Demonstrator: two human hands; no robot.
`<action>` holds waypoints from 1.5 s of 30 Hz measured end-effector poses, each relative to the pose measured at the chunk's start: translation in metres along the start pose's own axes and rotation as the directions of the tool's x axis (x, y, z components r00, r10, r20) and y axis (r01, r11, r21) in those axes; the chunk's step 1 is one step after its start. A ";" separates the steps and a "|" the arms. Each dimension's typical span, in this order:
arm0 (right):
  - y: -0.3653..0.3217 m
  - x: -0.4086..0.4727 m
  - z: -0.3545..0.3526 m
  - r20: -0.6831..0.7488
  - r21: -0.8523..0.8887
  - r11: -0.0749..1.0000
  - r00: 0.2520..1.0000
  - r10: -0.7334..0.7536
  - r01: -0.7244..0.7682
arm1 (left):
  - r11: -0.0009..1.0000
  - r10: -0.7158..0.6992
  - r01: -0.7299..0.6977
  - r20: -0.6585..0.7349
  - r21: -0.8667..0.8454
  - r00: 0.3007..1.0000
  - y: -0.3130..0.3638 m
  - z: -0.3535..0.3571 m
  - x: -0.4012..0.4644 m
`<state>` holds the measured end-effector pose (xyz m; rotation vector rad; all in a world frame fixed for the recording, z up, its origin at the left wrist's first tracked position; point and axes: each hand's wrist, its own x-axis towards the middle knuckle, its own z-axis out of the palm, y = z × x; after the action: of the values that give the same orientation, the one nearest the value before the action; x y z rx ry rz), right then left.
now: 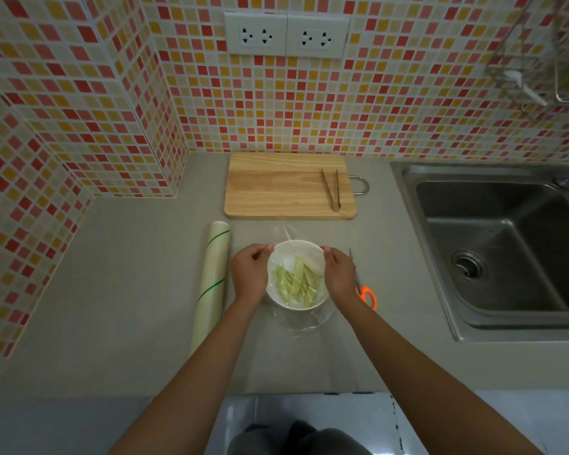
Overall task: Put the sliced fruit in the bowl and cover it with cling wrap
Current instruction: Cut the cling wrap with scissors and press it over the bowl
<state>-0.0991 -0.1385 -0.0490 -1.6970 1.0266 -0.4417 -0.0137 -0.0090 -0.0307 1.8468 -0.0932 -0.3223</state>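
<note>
A white bowl (296, 249) stands on the grey counter and holds pale green fruit slices (298, 280). A sheet of clear cling wrap (304, 318) lies over the bowl, with loose edges spilling onto the counter at the far and near sides. My left hand (249, 270) presses against the bowl's left side, fingers pinching the wrap at the rim. On the bowl's right side my right hand (339, 274) does the same. The cling wrap roll (211, 287) lies lengthwise to the left of the bowl.
Orange-handled scissors (367, 295) lie just right of my right hand. A wooden cutting board (276, 188) with metal tongs (330, 188) on it sits behind the bowl. A steel sink (506, 244) is at the right. Tiled walls close the back and left.
</note>
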 end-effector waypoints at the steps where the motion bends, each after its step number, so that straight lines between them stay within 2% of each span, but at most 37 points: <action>1: 0.002 -0.001 0.000 -0.008 -0.008 1.000 1.000 -0.028 0.028 | 1.000 -0.002 0.002 -0.003 0.002 1.000 0.000 0.000 -0.001; 7: 0.004 -0.004 -0.002 -0.024 -0.024 0.996 0.996 -0.088 0.088 | 0.997 0.042 -0.039 -0.036 0.061 0.998 -0.003 -0.003 -0.004; 11: 0.005 -0.004 0.000 -0.033 -0.024 0.996 0.996 -0.087 0.087 | 0.970 0.146 -0.137 -0.028 0.202 0.989 0.001 -0.003 -0.004; 16: 0.006 -0.004 -0.002 -0.032 0.031 0.998 0.998 -0.049 0.050 | 0.951 0.133 -0.120 -0.028 0.286 0.991 -0.003 -0.003 -0.006; 21: 0.005 0.000 -0.005 -0.027 0.180 0.978 0.994 0.110 -0.104 | 0.976 0.116 -0.126 0.067 0.178 0.991 -0.012 -0.007 -0.003; 25: 0.002 0.003 -0.008 -0.025 0.318 0.932 0.982 0.188 -0.170 | 0.998 0.050 -0.055 0.132 0.032 0.990 -0.018 -0.008 0.001; 34: 0.005 0.000 -0.010 -0.040 0.350 0.926 0.985 0.165 -0.141 | 0.981 -0.105 0.137 0.222 -0.136 0.969 -0.031 -0.006 0.009; 39: 0.012 -0.003 -0.013 -0.067 0.304 0.945 0.986 0.149 -0.122 | 0.981 -0.129 0.155 0.208 -0.117 0.970 -0.034 -0.004 0.008; 43: 0.010 -0.006 -0.012 -0.215 0.279 0.960 0.974 0.067 -0.004 | 0.981 -0.136 0.160 0.197 -0.112 0.971 -0.033 -0.003 0.008; 45: 0.008 -0.008 -0.010 -0.186 0.332 0.943 0.980 0.067 -0.001 | 0.978 -0.150 0.174 0.187 -0.119 0.971 -0.034 -0.001 0.008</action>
<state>-0.1141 -0.1388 -0.0508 -1.3524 1.0546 -0.7278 -0.0095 0.0003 -0.0638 1.6927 -0.0410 -0.5947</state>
